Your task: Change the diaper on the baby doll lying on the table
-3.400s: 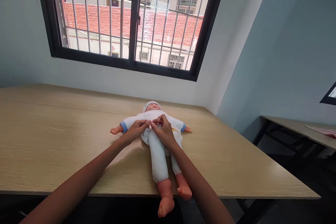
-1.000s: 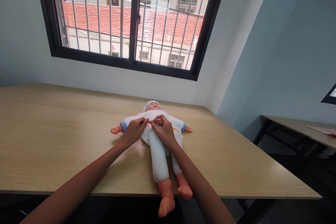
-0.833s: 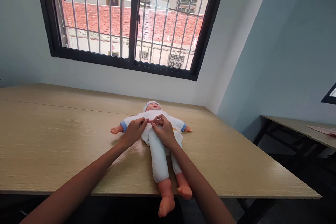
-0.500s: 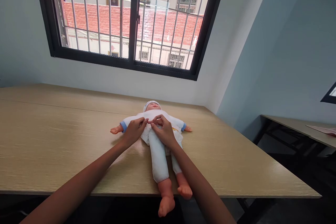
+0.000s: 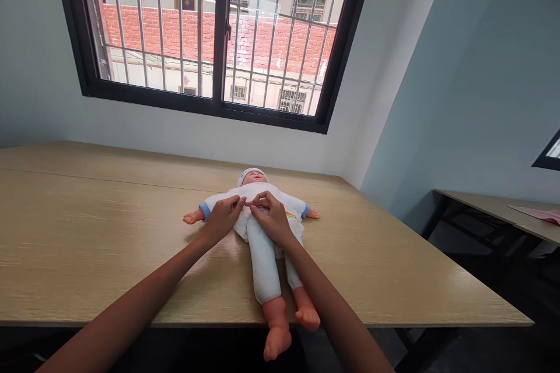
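Observation:
A baby doll [image 5: 265, 268] lies on its back on the wooden table [image 5: 109, 233], its head away from me and its feet past the near edge. It wears a white cap, a white top [image 5: 251, 189] with blue cuffs, and a white diaper [image 5: 242, 226] with ruffled edges and a yellow strip at the waist. At the doll's belly, my left hand [image 5: 224, 215] pinches the diaper's front edge. My right hand [image 5: 272, 217] is beside it, thumb and finger closed on the same edge. The fingers partly hide the waist.
A dark-framed window [image 5: 216, 106] with metal bars is in the wall behind the table. To the right, another table [image 5: 485, 210] holds a pink sheet-like item [image 5: 536, 213]. The near table edge runs beneath my forearms.
Both hands stay at the doll's waist in nearly the same pinch. The view has shifted very slightly; the doll has not visibly moved.

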`<action>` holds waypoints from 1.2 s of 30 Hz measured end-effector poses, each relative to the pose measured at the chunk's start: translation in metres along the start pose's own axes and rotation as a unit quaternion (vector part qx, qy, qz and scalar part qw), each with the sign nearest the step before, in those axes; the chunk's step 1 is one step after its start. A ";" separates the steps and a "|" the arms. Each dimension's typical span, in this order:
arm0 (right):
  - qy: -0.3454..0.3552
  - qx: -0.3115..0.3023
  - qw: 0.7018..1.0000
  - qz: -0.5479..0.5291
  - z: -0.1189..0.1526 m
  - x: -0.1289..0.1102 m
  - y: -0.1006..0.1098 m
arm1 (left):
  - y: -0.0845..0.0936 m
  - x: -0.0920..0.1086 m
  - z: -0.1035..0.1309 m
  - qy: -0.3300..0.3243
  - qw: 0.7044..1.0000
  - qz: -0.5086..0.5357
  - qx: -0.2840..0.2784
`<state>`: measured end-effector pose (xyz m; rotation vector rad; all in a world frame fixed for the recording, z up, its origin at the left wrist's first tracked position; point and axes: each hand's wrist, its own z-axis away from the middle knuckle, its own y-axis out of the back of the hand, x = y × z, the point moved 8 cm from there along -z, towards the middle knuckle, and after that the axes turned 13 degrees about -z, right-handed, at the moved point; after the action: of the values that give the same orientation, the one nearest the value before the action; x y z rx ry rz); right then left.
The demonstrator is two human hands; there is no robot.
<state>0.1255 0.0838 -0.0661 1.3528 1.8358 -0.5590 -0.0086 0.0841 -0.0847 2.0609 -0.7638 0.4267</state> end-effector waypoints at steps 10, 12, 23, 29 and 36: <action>-0.004 0.010 1.000 0.000 0.000 0.001 0.002 | 0.001 0.002 0.000 -0.002 1.000 0.005 0.003; -0.004 -0.001 1.000 -0.003 0.000 0.001 0.000 | 0.000 0.000 -0.001 0.003 1.000 0.004 0.004; 0.026 0.023 0.999 0.027 -0.002 -0.003 0.003 | -0.002 0.006 -0.001 0.015 0.988 0.150 -0.036; 0.043 0.000 0.999 0.028 -0.002 -0.003 0.000 | -0.008 0.011 0.000 0.036 0.964 0.250 -0.087; 0.058 -0.003 0.998 0.034 -0.001 -0.006 0.000 | -0.014 0.006 0.001 0.038 0.956 0.267 -0.113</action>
<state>0.1257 0.0814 -0.0607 1.4642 1.8747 -0.4479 0.0050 0.0870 -0.0902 1.5983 -1.2637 0.6764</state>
